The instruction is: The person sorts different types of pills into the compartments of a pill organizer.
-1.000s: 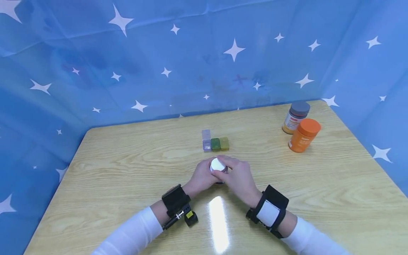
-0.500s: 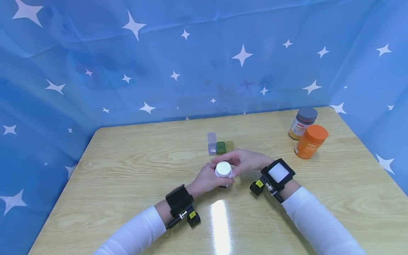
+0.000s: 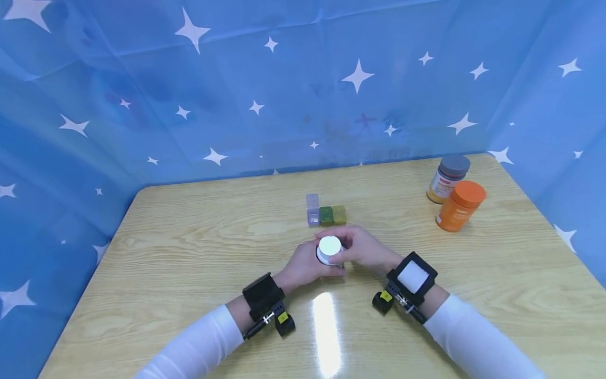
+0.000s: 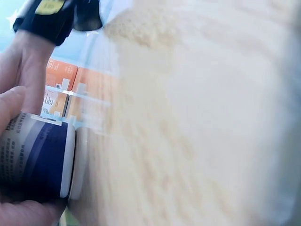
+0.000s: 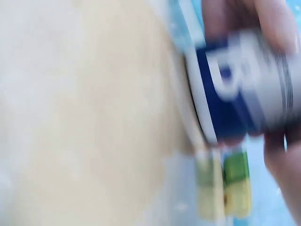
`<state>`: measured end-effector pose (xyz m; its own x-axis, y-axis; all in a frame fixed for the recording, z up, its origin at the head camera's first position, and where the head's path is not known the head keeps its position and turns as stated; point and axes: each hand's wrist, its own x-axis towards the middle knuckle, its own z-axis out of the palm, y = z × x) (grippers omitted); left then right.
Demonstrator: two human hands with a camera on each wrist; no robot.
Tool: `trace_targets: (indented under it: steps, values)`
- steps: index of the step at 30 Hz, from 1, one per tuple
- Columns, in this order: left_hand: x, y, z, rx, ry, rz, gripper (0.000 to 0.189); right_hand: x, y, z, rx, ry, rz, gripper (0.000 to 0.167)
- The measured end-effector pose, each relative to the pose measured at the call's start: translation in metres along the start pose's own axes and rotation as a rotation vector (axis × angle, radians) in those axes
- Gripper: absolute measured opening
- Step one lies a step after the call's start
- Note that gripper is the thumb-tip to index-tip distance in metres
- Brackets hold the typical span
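A pill bottle with a white cap (image 3: 330, 246) stands upright between the two hands; its label is white and navy blue (image 4: 42, 155). The left hand (image 3: 306, 265) grips the bottle's body from the left, fingers and thumb wrapped round it. From the right, the right hand (image 3: 362, 247) holds the cap end between its thumb and fingers. In the right wrist view the bottle (image 5: 240, 84) is blurred. Just beyond the hands lies a small pill organizer with a purple (image 3: 313, 217), a green (image 3: 326, 216) and a yellow compartment (image 3: 339, 214); the purple lid (image 3: 312, 200) is raised.
Toward the back right of the wooden table (image 3: 213, 226) stand an orange bottle (image 3: 458, 209) and a bottle with a dark grey lid (image 3: 447, 181), close together. A blue curtain with white stars (image 3: 284, 79) hangs behind the table.
The right hand swung outward round the cap, its wrist turning, and its thumb and fingers have since closed in on the cap end. The left hand keeps its grip on the pill bottle.
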<state>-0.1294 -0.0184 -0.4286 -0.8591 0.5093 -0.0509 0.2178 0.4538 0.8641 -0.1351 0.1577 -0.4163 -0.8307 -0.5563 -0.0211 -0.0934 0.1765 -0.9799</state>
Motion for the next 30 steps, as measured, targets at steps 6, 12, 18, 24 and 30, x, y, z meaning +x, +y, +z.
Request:
trace_targets:
  steps: [6, 12, 18, 24, 30]
  values:
    - [0.000, 0.002, 0.001, 0.017, 0.015, -0.010, 0.052, -0.016, -0.010, 0.038, -0.094, 0.440, 0.038, 0.048]
    - [-0.001, 0.002, 0.004, 0.051, 0.054, 0.023, 0.052, -0.017, -0.013, 0.064, -0.144, 0.730, -0.035, 0.044]
    - [-0.002, 0.003, 0.005, 0.047, 0.061, 0.049, 0.055, -0.015, -0.012, 0.073, -0.177, 0.819, -0.024, 0.036]
    - [-0.002, 0.002, 0.005, 0.047, 0.064, 0.046, 0.054, -0.015, -0.015, 0.073, -0.189, 0.817, -0.007, 0.036]
    - [-0.003, 0.002, 0.004, 0.072, 0.062, 0.076, 0.051, -0.020, -0.020, 0.068, -0.211, 0.723, 0.022, 0.050]
